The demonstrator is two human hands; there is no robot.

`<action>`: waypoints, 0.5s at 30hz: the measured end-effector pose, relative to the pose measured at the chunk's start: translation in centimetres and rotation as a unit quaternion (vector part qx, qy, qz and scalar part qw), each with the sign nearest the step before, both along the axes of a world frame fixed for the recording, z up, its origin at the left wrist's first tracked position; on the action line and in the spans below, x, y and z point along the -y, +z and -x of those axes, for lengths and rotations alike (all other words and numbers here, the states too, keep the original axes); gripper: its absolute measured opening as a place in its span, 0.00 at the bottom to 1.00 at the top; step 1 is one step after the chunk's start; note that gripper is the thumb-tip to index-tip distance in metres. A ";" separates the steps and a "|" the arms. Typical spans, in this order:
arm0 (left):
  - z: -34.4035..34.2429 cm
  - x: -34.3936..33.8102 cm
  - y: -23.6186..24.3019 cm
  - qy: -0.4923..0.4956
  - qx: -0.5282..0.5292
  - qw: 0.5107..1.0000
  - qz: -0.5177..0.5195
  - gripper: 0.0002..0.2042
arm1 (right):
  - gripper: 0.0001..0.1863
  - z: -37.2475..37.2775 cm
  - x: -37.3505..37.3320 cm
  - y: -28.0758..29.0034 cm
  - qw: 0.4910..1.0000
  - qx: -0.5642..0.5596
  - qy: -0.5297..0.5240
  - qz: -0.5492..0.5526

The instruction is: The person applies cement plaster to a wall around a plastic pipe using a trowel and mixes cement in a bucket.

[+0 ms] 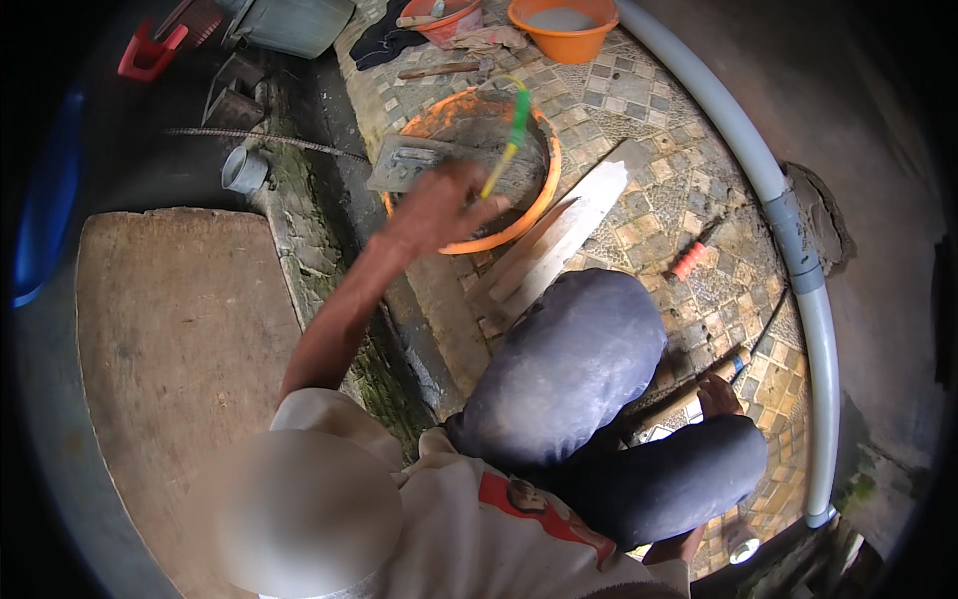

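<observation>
While the left arm stretches out over a round orange plastic tub (pixel 551 190) coated with grey paste, the person's left hand (pixel 436 215) is above its near-left rim, thumb apart from loosely bent fingers. A flat, rectangular grey trowel (pixel 391 172) overlaps the tub's left edge just beyond the fingers, and a slim green-and-yellow tool (pixel 519 120), blurred, slants up from beside the thumb; I cannot tell whether the hand grips either one.

Between the knees, which are in dark grey trousers (pixel 574 359), dark skin shows beside a pale wooden pole (pixel 689 399). I cannot tell whether it is the right hand or a foot, so the right grip is unclear.

Near the tub, a long white-smeared wooden board (pixel 579 225) lies aslant on the mosaic-patterned tiled floor (pixel 654 215). A tool with a red ribbed handle (pixel 689 262) lies farther right, inside the curve of a thick grey plastic pipe (pixel 820 369). Beyond the tub stand a smaller orange basin (pixel 574 45) and a wooden-handled hammer (pixel 439 71) lying on the tiles.
</observation>
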State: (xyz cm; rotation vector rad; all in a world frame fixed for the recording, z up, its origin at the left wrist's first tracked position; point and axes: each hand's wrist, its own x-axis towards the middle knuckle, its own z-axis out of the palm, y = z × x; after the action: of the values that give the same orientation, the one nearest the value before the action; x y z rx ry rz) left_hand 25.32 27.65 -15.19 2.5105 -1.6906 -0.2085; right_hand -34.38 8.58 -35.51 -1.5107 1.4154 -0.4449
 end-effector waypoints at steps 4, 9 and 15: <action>-3.1 0.2 3.6 0.002 -0.002 0.998 0.057 0.27 | 0.24 0.2 1.3 -0.7 1.000 0.008 0.004 -0.008; -6.3 -0.7 5.4 0.167 -0.223 0.959 0.054 0.30 | 0.24 -0.2 2.4 -0.9 1.000 0.019 0.005 -0.004; -10.9 -9.7 -2.6 0.276 0.131 0.931 0.201 0.48 | 0.24 -2.5 2.6 -2.6 0.999 0.049 0.021 -0.006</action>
State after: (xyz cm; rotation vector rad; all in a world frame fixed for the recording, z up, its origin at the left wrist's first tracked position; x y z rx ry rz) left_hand 36.19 37.39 -17.80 2.6287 -0.8860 0.4890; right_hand -31.87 5.93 -38.09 -1.4864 1.3067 -0.4778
